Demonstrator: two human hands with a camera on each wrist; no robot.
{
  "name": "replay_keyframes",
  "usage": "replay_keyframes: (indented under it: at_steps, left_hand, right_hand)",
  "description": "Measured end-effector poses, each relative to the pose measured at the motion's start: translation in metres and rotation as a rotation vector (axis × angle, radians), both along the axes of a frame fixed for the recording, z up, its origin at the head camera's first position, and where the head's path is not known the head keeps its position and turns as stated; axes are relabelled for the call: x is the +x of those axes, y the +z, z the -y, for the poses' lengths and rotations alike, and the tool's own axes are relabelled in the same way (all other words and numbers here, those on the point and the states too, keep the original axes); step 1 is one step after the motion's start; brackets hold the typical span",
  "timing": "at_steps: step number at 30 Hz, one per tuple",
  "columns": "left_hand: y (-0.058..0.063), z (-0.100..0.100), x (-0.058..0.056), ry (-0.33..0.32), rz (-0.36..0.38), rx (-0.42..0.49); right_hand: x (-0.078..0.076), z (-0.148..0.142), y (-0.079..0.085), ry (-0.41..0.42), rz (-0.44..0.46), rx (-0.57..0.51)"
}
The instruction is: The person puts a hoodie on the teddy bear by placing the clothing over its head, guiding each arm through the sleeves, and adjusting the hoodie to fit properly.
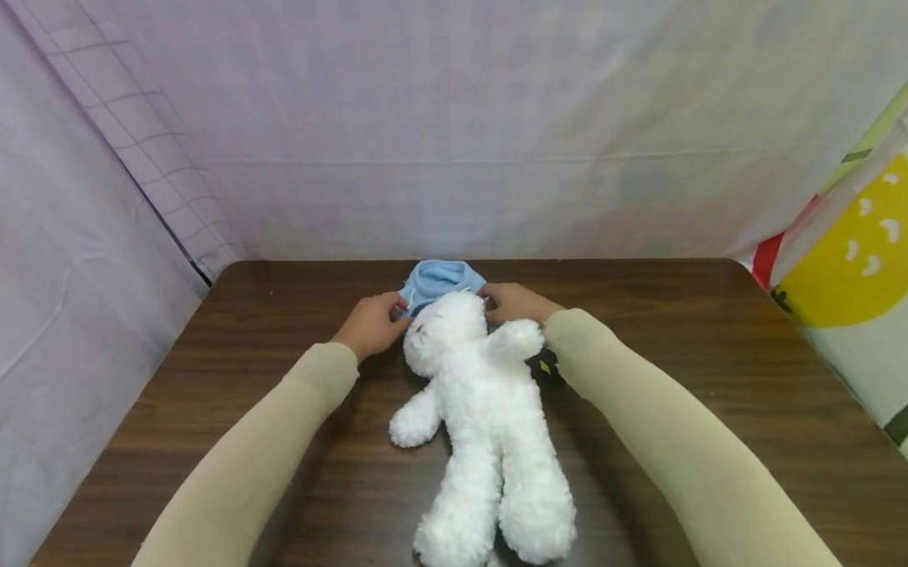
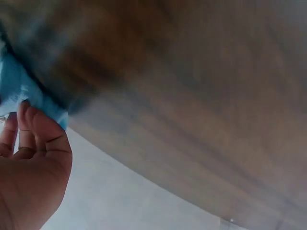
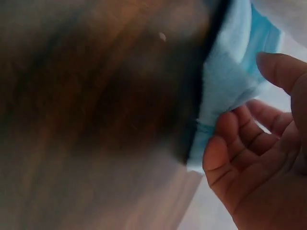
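Note:
A white fluffy plush toy (image 1: 496, 415) lies lengthwise on the table, head at the far end and legs toward me. Just beyond its head is a small light-blue garment (image 1: 440, 276) with a round opening, close to the table's far edge. My left hand (image 1: 376, 324) grips the garment's left side, and the left wrist view has its fingers curled at the blue cloth (image 2: 24, 86). On the other side my right hand (image 1: 518, 305) holds the garment's right edge. Curled fingers meet the cloth (image 3: 223, 86) in the right wrist view. The plush's head hides the garment's near part.
The brown wooden table (image 1: 651, 327) ends at a pale curtain (image 1: 449, 133) behind it. A small dark item with a yellow-green mark (image 1: 547, 365) shows by the plush's raised arm, near my right sleeve (image 1: 638, 402). A yellow printed shape (image 1: 858, 253) is on the right-hand wall.

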State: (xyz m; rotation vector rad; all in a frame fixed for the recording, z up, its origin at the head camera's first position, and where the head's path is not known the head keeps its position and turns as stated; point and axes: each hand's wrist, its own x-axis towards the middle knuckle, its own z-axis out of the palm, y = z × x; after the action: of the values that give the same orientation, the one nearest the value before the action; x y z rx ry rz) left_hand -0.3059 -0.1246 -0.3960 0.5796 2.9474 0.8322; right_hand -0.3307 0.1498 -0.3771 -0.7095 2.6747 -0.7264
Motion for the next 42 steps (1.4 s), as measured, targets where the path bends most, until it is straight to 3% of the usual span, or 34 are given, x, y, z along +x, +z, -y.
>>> replay_keyframes:
  at_steps: [3,8,12,15,19,21,26,29,36,42]
  left_hand:
    - [-0.004,-0.002,0.003,-0.020,-0.019,-0.052]
    - [0.001,0.004,0.010,-0.100,0.026,-0.060]
    - [0.008,0.010,0.012,-0.153,0.158,-0.030]
    - [0.011,0.011,0.013,-0.183,0.342,0.025]
    - [0.015,0.012,0.018,-0.205,0.567,0.120]
    - [0.016,0.011,0.020,-0.209,0.610,0.147]
    - [0.016,0.007,0.021,-0.197,0.591,0.164]
    - [0.014,0.004,0.021,-0.177,0.566,0.187]
    - [0.013,-0.003,0.023,-0.118,0.532,0.238]
    - [0.015,-0.008,0.025,-0.125,0.542,0.288]
  right_hand:
    - [0.000,0.001,-0.002,0.012,-0.031,0.012]
    - [0.006,0.000,0.014,0.006,-0.011,-0.022]
    - [0.008,0.002,0.025,0.008,0.010,-0.041]
    - [0.014,0.005,0.031,-0.018,0.040,-0.068]
    - [0.021,0.004,0.037,-0.050,0.146,-0.144]
    - [0.022,0.001,0.039,-0.065,0.240,-0.204]
    - [0.020,-0.007,0.044,-0.051,0.438,-0.260]
    - [0.020,-0.009,0.046,-0.028,0.458,-0.232]
    - [0.021,-0.010,0.051,-0.048,0.364,-0.195]
    - [0.028,-0.009,0.057,-0.041,0.206,-0.072]
